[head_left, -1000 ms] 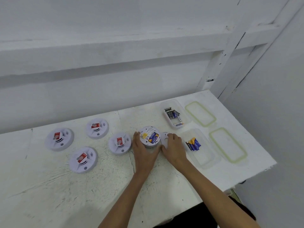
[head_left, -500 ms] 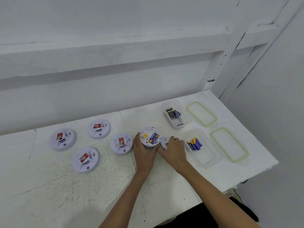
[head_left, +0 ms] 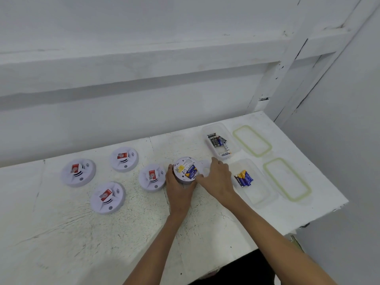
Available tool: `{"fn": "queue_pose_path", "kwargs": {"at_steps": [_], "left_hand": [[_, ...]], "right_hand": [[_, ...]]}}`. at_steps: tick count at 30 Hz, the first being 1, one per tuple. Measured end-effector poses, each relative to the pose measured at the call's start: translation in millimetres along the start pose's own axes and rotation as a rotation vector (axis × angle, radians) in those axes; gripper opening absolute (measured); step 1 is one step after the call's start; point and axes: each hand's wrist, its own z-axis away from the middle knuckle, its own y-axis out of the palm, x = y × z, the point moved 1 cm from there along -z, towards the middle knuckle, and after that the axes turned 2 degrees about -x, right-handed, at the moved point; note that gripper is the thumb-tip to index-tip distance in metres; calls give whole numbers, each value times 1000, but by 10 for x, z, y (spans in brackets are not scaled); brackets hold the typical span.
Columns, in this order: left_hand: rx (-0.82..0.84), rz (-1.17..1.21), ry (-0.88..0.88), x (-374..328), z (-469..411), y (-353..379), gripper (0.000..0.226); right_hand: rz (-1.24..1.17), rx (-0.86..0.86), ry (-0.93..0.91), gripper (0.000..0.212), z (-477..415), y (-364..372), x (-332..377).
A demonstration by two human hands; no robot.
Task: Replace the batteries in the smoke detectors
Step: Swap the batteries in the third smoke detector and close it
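The white table [head_left: 205,223] carries the whole work area. Two green-rimmed lids [head_left: 286,178] lie at its right end. Just left of them stand two clear containers: the far container [head_left: 230,130] holds dark batteries, and the near container [head_left: 257,194] holds blue-and-yellow spare batteries [head_left: 243,177]. Four closed detectors [head_left: 108,197] lie face up at the left.

The open detector [head_left: 184,164] lies back up near the table's middle, between the closed units and the containers. The left hand [head_left: 178,192] grips it, with the fingers curled round its near rim and the thumb on its left edge. The right hand [head_left: 219,179] lies curled over a white cover [head_left: 205,167] just right of the detector, its thumb tip at the detector's right rim. Whether the fingers pinch the cover cannot be told. Blue fitted batteries [head_left: 191,172] sit in the compartment.

Likely faults from this point:
- The cover may seat skewed if its tabs miss the slots.
- The detector may slide if the left hand's grip slackens under pressure.
- The nearest closed detector, just beside the left hand, may be knocked.
- Used and fresh cells may be mixed between the two containers.
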Motion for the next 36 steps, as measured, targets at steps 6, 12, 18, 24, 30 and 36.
{"fn": "queue_pose_path", "kwargs": {"at_steps": [6, 12, 18, 24, 30, 36], "left_hand": [[17, 17, 64, 18, 2, -22, 79], [48, 49, 67, 89, -59, -35, 82], [29, -2, 79, 106, -50, -30, 83], [24, -4, 94, 84, -49, -44, 84], [28, -19, 110, 104, -50, -39, 85], [28, -28, 113, 111, -48, -39, 83]], "right_hand": [[-159, 73, -100, 77, -48, 13, -2], [-168, 60, -224, 70, -113, -7, -17], [-89, 116, -369, 73, -146, 95, -2], [-53, 191, -382, 77, -240, 130, 24], [-52, 220, -371, 78, -290, 133, -40], [-46, 226, -386, 79, -339, 153, -66]]}}
